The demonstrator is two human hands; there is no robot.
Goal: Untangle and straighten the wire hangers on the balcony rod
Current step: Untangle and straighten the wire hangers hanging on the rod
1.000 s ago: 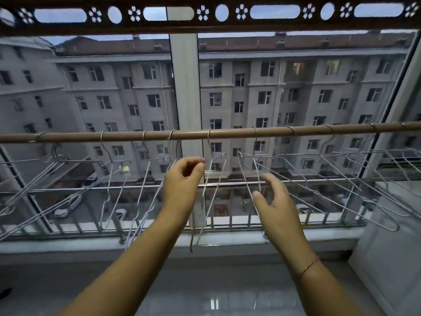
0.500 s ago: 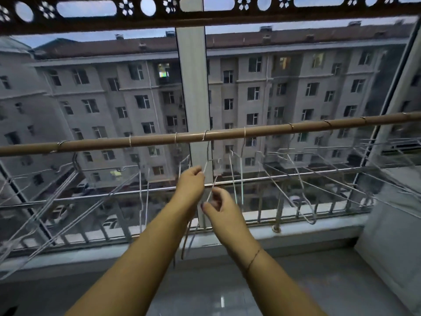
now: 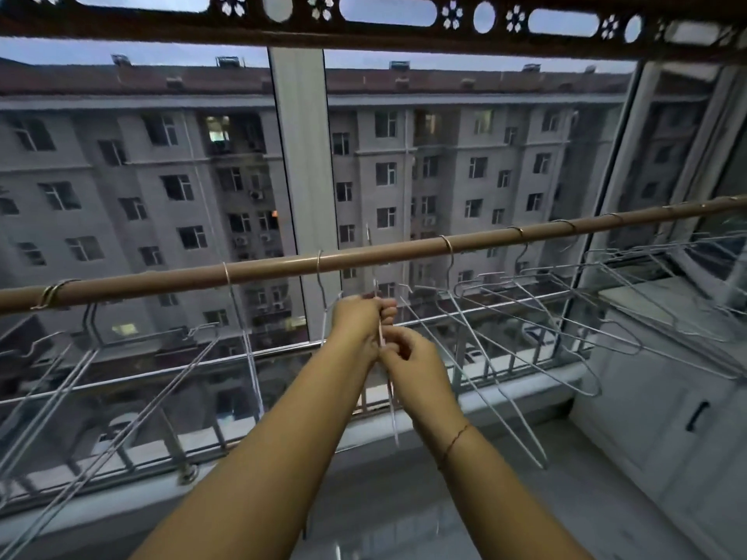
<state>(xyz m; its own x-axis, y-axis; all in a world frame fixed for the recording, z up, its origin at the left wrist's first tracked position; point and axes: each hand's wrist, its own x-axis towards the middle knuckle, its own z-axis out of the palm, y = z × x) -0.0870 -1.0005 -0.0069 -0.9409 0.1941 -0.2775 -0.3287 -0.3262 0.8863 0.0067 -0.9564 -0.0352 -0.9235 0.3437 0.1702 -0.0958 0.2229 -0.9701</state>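
- Both hands work close together just below the rod. The right hand (image 3: 410, 359) pinches a thin silver wire hanger (image 3: 394, 418), seen edge-on, low on its frame. If that pinch slips, the springy wire could snap sideways into the fingers.
- The left hand (image 3: 357, 317) has its fingers curled round the same hanger just above. Twisting too hard between the two grips would probably kink the wire, not straighten it.
- The held hanger's hook seems to stand at or above the rod; I cannot tell whether it is seated. If it is free, letting go would drop it to the pale tiled floor (image 3: 404, 519).
- Just to the right, the splayed bunch of silver wire hangers (image 3: 525, 313) overlaps. Pulling the held one that way could snag them and drag them along.
- The long brown balcony rod (image 3: 404, 252) tilts in this view, so loosened hooks may slide together again.
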